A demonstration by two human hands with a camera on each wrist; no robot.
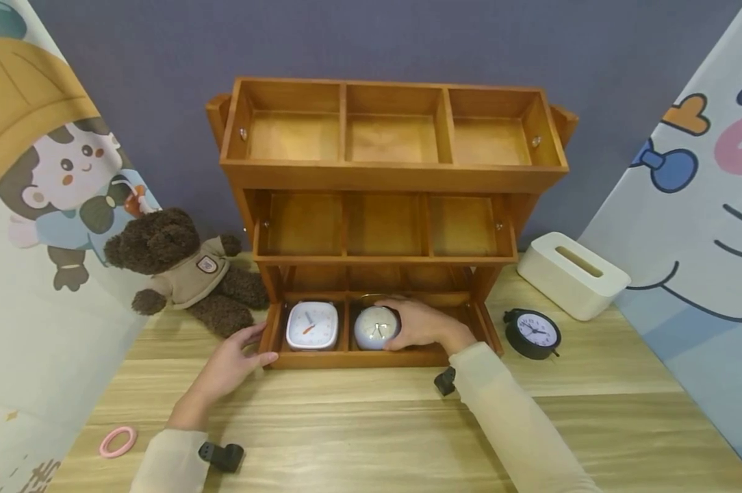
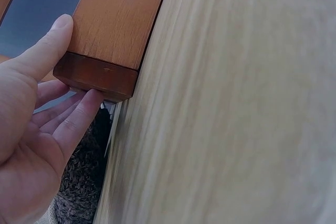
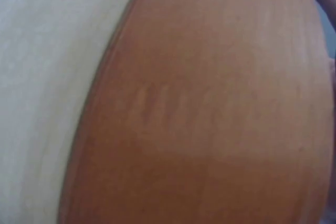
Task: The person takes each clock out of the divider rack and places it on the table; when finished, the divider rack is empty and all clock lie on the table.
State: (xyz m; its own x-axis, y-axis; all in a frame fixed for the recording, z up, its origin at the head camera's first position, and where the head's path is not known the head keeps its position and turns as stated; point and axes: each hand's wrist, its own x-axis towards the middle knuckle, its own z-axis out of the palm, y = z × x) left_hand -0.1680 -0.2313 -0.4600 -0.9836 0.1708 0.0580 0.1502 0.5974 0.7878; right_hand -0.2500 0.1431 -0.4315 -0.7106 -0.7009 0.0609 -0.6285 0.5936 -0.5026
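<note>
In the head view, my right hand grips a round, pale alarm clock in the middle compartment of the bottom tier. The fingers lie over its top and side. A white square clock sits in the left compartment. My left hand holds the front left corner of the tiered wooden organizer. The left wrist view shows the thumb on one face of the wooden corner and the fingers against another. Only the blurred wooden front fills most of the right wrist view; the clock is hidden there.
A brown teddy bear leans left of the organizer. To the right are a black alarm clock and a cream tissue box. A pink ring lies at the front left of the wood-grain table.
</note>
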